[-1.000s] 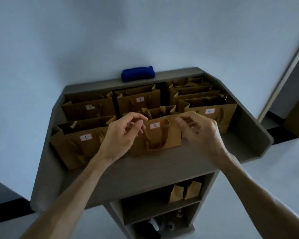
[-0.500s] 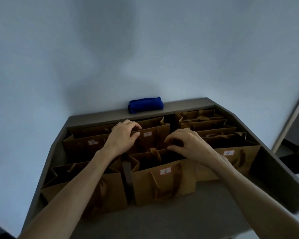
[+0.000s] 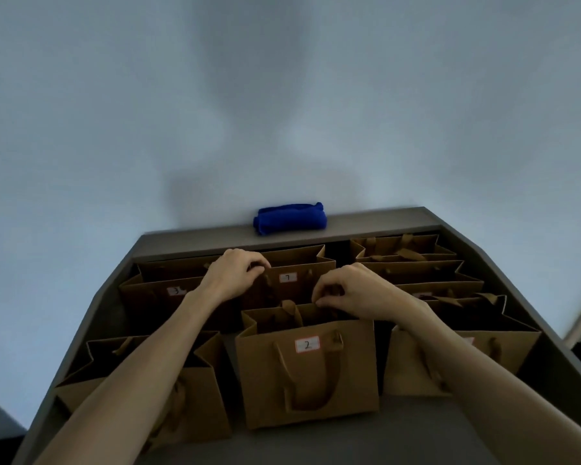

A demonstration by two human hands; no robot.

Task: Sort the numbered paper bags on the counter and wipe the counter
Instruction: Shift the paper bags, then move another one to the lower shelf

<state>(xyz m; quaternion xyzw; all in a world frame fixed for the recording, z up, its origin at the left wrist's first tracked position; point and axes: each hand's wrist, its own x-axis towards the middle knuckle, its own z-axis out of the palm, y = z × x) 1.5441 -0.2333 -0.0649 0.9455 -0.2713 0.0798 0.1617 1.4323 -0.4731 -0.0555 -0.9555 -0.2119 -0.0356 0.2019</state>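
Observation:
Several brown paper bags with white number labels stand on the grey counter (image 3: 399,441). The bag labelled 2 (image 3: 309,374) stands front and centre. Behind it is the bag labelled 1 (image 3: 299,280), and to its left the bag labelled 3 (image 3: 161,293). My left hand (image 3: 235,273) grips the top left edge of the bag labelled 1. My right hand (image 3: 353,293) has curled fingers that pinch at the rear rim of the bag labelled 2, near the front of bag 1. A folded blue cloth (image 3: 291,218) lies on the back ledge.
More bags fill the right side in a row (image 3: 416,273), and one stands front left (image 3: 141,374) under my left forearm. Another bag stands front right (image 3: 467,357). Raised counter walls run along the left and right. A wall rises behind the ledge.
The view has moved closer and lower over the counter. Both hands went from in front of bag 2 back to the top of the bags behind it and curled there.

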